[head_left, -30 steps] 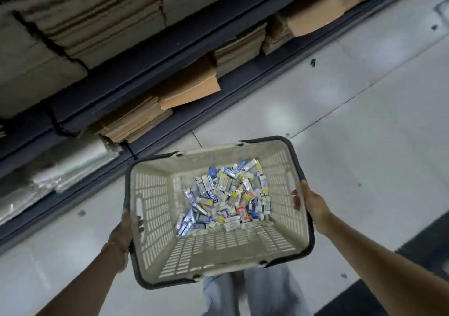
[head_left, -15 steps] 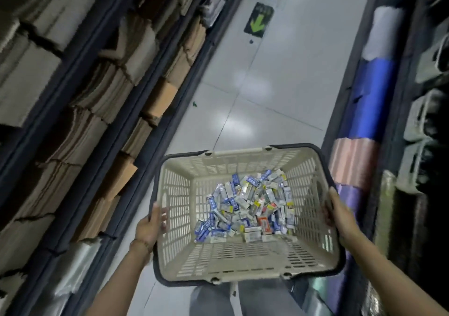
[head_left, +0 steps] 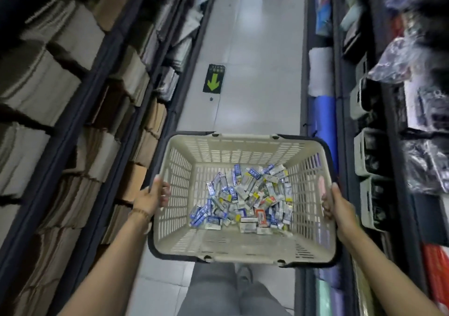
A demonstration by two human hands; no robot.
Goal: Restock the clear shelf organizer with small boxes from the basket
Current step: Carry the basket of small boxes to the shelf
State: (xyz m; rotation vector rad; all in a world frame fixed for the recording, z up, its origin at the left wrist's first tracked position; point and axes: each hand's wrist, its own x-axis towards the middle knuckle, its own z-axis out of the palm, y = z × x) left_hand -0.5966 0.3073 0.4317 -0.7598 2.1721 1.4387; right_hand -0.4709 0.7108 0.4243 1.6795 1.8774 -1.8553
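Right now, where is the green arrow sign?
In the head view, the arrow sign lies on the aisle floor, ahead of the basket and nearer the left shelves.

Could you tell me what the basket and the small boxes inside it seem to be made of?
The basket looks like moulded plastic: matt beige walls pierced with regular slots, and a darker rim. The small boxes look like printed card, with flat faces and straight edges, though they are too small to be sure.

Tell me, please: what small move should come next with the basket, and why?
Probably walk down the aisle with the basket: the left hand and right hand both grip its sides, the small boxes lie inside, and no clear organizer is visible.
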